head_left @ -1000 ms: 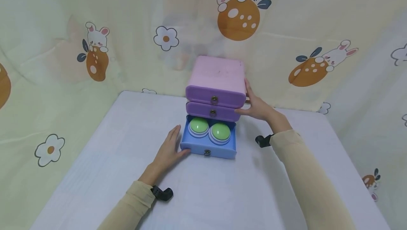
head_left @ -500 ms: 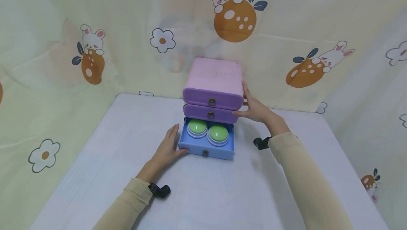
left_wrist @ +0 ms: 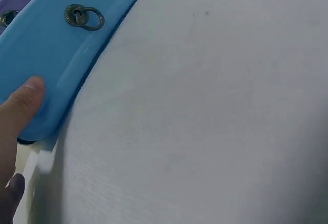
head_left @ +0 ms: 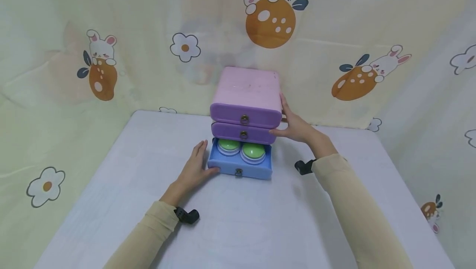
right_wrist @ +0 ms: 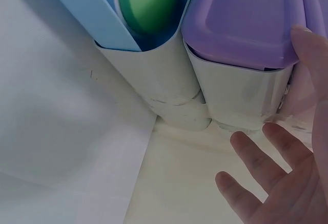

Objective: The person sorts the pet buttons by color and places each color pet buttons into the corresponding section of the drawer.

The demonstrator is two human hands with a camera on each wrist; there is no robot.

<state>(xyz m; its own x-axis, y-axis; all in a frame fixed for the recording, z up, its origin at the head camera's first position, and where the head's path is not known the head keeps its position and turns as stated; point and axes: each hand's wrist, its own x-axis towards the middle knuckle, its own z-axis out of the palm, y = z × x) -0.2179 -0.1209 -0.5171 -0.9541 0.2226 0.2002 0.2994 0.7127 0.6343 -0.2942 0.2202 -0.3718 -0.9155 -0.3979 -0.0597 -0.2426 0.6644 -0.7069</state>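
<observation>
A small stacked drawer cabinet point(head_left: 247, 87) with a pink top stands against the back cloth in the head view. Its top purple drawer point(head_left: 227, 113) and middle purple drawer point(head_left: 227, 130) are closed. The bottom blue drawer point(head_left: 227, 168) is pulled partway out and holds two green-domed round push buttons point(head_left: 254, 151). My left hand point(head_left: 190, 174) lies at the drawer's left front corner, thumb pressing its front, fingers straight. My right hand point(head_left: 296, 128) steadies the cabinet's right side, thumb on the middle drawer's front edge; its other fingers are spread in the right wrist view.
A white-covered table point(head_left: 238, 223) carries the cabinet near its back edge. Behind hangs a pale cloth point(head_left: 148, 62) printed with rabbits and flowers. Each drawer has a small ring pull, such as the brass ring point(left_wrist: 92, 19) on the blue front.
The blue drawer has slid inward a little with my left hand, so the cabinet covers more of the green push buttons. My right hand stays at the cabinet's side. The head view shifts slightly.
</observation>
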